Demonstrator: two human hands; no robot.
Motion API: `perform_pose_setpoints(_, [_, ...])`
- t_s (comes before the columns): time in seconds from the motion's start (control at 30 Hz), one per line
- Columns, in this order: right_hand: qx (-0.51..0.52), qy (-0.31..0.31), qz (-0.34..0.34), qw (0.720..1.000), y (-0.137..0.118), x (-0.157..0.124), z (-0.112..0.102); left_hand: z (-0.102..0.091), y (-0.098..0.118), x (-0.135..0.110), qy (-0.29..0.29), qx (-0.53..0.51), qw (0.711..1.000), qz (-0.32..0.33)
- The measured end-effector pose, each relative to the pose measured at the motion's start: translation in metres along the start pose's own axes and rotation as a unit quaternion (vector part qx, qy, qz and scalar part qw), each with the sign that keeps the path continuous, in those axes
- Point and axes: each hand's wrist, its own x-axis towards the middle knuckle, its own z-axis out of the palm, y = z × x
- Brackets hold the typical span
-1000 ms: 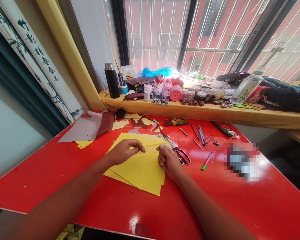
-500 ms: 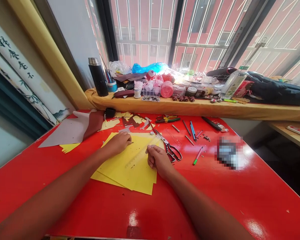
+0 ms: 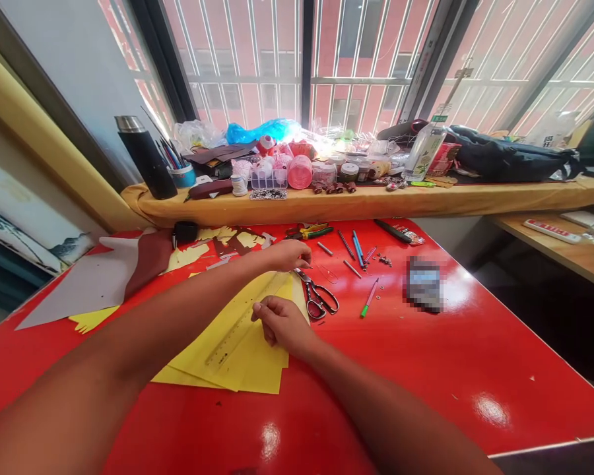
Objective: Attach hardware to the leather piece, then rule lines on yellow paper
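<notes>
Stretched far across, my left hand (image 3: 292,254) is above the upper end of the scissors (image 3: 319,295), fingers pinched downward; something small and dark seems to show at the fingertips, too small to name. My right hand (image 3: 284,323) hovers or rests over the yellow sheets (image 3: 257,369), thumb and fingers closed; what they hold, if anything, is hidden. Beside it a clear ruler (image 3: 230,340) lies slanted on the top sheet. The scissors lie at the sheets' right edge, their blades partly covered by my left hand.
Right of the scissors lie a pink-green pen (image 3: 369,298), blue pens (image 3: 358,247) and small metal bits (image 3: 385,260). Pliers (image 3: 315,231) and paper scraps (image 3: 247,239) lie behind. A grey-brown sheet (image 3: 79,280) is at left. A black flask (image 3: 147,161) stands on the cluttered sill.
My left hand has moved from the yellow sheets rightward to the scissors. My right hand stays closed beside the ruler. The whole view has turned to the right.
</notes>
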Motion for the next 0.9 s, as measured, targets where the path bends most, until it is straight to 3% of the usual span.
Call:
perform_pose_setpoints(0.17, [0.019, -0.001, -0.003, 1.0, 0.0, 0.0, 0.001, 0.019, 0.013, 0.027, -0.026, -0.007, 0.999, 0.02])
perform_pose_setpoints(0.33, [0.011, -0.003, 0.001, 1.0, -0.002, -0.002, 0.001, 0.015, 0.012, 0.016, 0.029, -0.029, 0.999, 0.001])
perform_pose_setpoints(0.43, [-0.011, -0.011, 0.006, 1.0, -0.003, -0.002, 0.001, -0.001, -0.008, -0.016, 0.086, -0.034, 0.994, -0.056])
perform_pose_setpoints(0.57, [0.013, 0.018, 0.015, 1.0, -0.005, -0.002, 0.0, -0.015, -0.044, -0.082, 0.103, -0.018, 0.982, -0.157])
perform_pose_setpoints(0.73, [0.049, 0.044, 0.028, 0.997, -0.008, -0.001, -0.003, -0.005, -0.066, -0.165, 0.062, 0.017, 0.968, -0.243])
perform_pose_setpoints(0.9, [0.046, 0.058, 0.027, 0.997, -0.006, -0.001, -0.003, 0.007, -0.065, -0.196, 0.042, 0.02, 0.958, -0.283])
